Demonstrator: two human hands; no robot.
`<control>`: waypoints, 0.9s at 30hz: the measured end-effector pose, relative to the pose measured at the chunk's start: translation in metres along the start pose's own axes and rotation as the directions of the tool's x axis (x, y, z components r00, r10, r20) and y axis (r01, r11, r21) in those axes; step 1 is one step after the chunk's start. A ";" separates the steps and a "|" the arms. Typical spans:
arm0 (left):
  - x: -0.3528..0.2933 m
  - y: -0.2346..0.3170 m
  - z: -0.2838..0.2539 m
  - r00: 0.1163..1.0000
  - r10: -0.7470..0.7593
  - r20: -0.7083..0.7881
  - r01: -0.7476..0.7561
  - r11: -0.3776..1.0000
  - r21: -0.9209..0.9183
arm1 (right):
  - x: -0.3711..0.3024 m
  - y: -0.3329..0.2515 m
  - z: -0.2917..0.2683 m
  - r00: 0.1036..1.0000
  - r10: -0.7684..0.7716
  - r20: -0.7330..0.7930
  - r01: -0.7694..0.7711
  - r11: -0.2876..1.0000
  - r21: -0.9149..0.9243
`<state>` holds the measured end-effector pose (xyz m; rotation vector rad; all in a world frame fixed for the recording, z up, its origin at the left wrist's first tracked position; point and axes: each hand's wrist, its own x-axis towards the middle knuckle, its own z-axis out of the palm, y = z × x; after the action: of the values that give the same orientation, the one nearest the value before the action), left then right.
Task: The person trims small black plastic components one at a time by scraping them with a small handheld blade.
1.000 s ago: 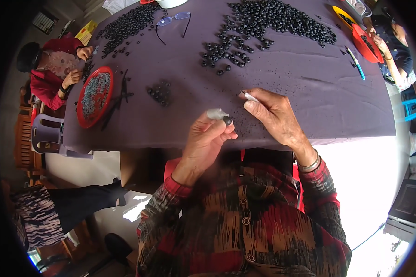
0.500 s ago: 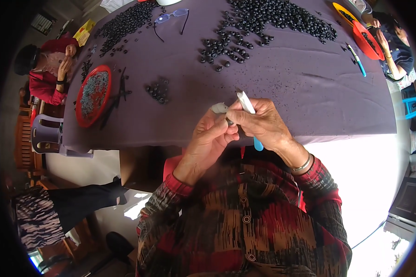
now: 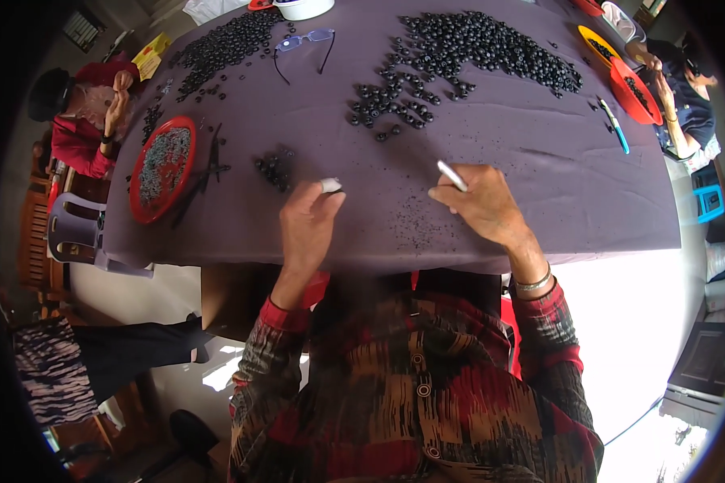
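My left hand (image 3: 304, 221) is raised over the near part of the table, its thumb and index finger pinched together. White tape (image 3: 330, 185) wraps one fingertip. A small dark bit, which looks like a black bead, shows between the tips. To its right, my right hand (image 3: 485, 208) is closed round a slim white pen-shaped tool (image 3: 453, 175), pointing up and left. The hands are apart. Just beyond my left hand lies a small cluster of black beads (image 3: 274, 165). Dark crumbs (image 3: 417, 221) are scattered on the cloth between the hands.
Large heaps of black beads (image 3: 491, 52) cover the far side of the purple tablecloth (image 3: 556, 201). At left are a red plate (image 3: 187, 133) of greyish bits and dark scissors (image 3: 216, 167). Glasses (image 3: 306, 39) lie farther back. People (image 3: 84, 121) sit at both sides; red and yellow bowls stand right.
My hands have parted. The left has moved left toward the small bead cluster, still pinched; the right has moved right with the pen-shaped tool. More dark crumbs show where they were.
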<state>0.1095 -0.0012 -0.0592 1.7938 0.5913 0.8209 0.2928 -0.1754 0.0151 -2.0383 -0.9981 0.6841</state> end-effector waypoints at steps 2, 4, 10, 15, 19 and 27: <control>0.007 -0.009 -0.009 0.989 0.126 -0.076 -0.097 0.945 0.311 | 0.015 0.005 -0.004 0.986 -0.104 -0.127 0.092 0.991 -0.099; 0.013 -0.013 -0.014 0.987 0.125 -0.102 -0.082 0.934 0.347 | 0.034 0.002 -0.003 0.978 -0.141 -0.153 0.123 0.985 -0.121; 0.019 -0.016 -0.027 0.969 0.156 -0.192 -0.037 0.859 0.510 | 0.099 -0.001 0.030 0.905 -0.418 -0.077 0.358 0.848 -0.391; 0.013 -0.004 -0.017 0.932 0.201 -0.301 -0.094 0.938 0.335 | 0.116 -0.002 0.048 0.896 -0.443 -0.011 0.367 0.755 -0.543; 0.006 0.008 0.000 0.964 0.137 -0.229 -0.130 0.990 0.045 | 0.107 -0.014 0.044 0.901 -0.434 0.005 0.378 0.778 -0.502; -0.017 0.044 0.016 0.916 -0.218 0.337 0.401 0.533 -0.745 | 0.011 -0.033 0.038 0.927 -0.369 0.073 0.290 0.825 0.485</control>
<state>0.1113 -0.0382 -0.0261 0.8558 0.2951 0.5015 0.2575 -0.1382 0.0185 -1.3621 -1.1200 0.8201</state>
